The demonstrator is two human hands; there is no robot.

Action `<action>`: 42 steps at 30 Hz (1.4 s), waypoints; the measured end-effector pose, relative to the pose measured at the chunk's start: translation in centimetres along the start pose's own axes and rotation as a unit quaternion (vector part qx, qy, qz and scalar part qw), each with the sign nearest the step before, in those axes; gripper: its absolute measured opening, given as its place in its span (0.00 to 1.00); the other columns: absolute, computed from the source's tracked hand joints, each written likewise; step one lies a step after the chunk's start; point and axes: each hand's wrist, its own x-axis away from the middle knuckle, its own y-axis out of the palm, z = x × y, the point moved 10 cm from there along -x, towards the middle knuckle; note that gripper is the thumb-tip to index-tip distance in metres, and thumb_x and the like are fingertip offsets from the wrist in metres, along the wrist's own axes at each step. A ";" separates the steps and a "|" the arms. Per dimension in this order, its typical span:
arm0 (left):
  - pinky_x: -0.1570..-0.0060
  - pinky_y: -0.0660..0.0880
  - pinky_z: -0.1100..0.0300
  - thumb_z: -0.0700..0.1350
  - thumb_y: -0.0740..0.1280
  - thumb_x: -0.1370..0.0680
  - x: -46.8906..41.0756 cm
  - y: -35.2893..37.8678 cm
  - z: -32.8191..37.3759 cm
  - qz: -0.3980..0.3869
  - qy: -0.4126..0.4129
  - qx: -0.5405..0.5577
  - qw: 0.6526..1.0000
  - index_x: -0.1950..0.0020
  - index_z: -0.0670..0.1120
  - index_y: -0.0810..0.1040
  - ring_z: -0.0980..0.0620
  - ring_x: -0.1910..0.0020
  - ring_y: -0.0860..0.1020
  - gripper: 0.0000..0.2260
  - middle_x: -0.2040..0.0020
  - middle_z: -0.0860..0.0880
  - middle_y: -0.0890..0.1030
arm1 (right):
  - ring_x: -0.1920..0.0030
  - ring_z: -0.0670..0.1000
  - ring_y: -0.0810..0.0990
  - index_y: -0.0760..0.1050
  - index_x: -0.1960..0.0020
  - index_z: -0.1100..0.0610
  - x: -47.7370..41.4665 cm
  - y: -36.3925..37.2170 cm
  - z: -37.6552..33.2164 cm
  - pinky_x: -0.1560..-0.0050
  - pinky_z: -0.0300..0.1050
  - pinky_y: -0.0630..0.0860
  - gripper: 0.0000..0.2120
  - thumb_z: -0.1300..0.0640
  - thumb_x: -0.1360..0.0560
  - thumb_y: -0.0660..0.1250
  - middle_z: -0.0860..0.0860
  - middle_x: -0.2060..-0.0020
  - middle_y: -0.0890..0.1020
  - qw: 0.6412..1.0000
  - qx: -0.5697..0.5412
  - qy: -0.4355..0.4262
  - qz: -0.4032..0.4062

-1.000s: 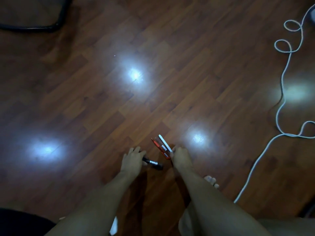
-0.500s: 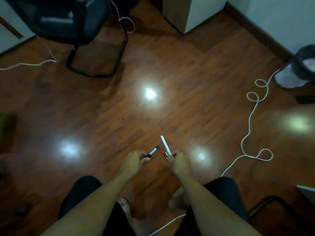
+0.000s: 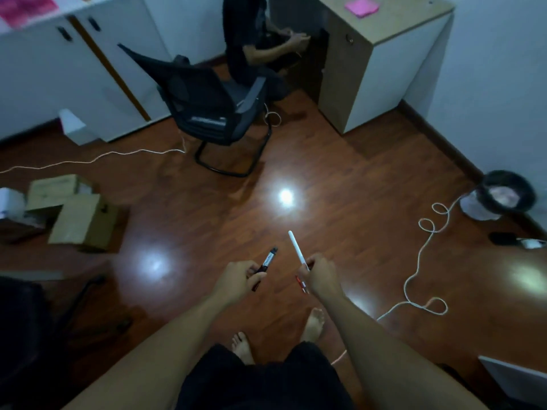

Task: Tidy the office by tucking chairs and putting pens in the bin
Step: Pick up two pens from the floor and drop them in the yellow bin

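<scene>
At your far left, cardboard boxes (image 3: 80, 214) sit on the wooden floor (image 3: 340, 179); no print on them can be read. Further back, the black office chair (image 3: 207, 105) stands out from the desk (image 3: 381, 63), turned aside, with a white cord (image 3: 88, 159) trailing from it across the boards.

Your left hand (image 3: 236, 278) is curled around a black marker (image 3: 268, 260), fingers pinching its lower half; the pale label on the barrel is too blurred to read. Just beside it, your right hand (image 3: 321, 275) is closed on a white pen (image 3: 297, 250) pointing up and away, with a red pen (image 3: 302, 285) poking out below the fist; its markings cannot be made out.

Well off to your right, the black bin (image 3: 503, 199) with its pale liner stands by the wall, near a looping white cable (image 3: 420, 261).
</scene>
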 end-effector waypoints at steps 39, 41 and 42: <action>0.61 0.75 0.63 0.46 0.74 0.21 54.8 -4.8 -31.6 0.579 -0.375 0.371 0.621 0.50 0.54 0.83 0.56 0.60 0.81 0.03 0.56 0.52 0.84 | 0.61 0.43 0.81 0.80 0.52 0.54 41.4 31.3 -48.1 0.66 0.37 0.70 0.05 0.53 0.24 0.75 0.47 0.60 0.83 0.717 0.210 -0.584 -0.318; 0.60 0.74 0.63 0.47 0.74 0.20 56.9 -4.4 -34.1 0.588 -0.387 0.371 0.606 0.49 0.55 0.82 0.57 0.58 0.82 0.03 0.54 0.55 0.84 | 0.63 0.46 0.82 0.79 0.54 0.53 44.2 34.3 -48.8 0.65 0.37 0.71 0.05 0.54 0.25 0.75 0.47 0.61 0.83 0.703 0.208 -0.592 -0.335; 0.61 0.73 0.64 0.48 0.73 0.20 58.1 -4.4 -35.4 0.592 -0.393 0.370 0.599 0.48 0.55 0.83 0.58 0.58 0.82 0.02 0.53 0.55 0.84 | 0.62 0.47 0.83 0.79 0.54 0.52 45.7 35.7 -49.3 0.67 0.35 0.71 0.05 0.54 0.25 0.75 0.47 0.61 0.83 0.698 0.209 -0.594 -0.342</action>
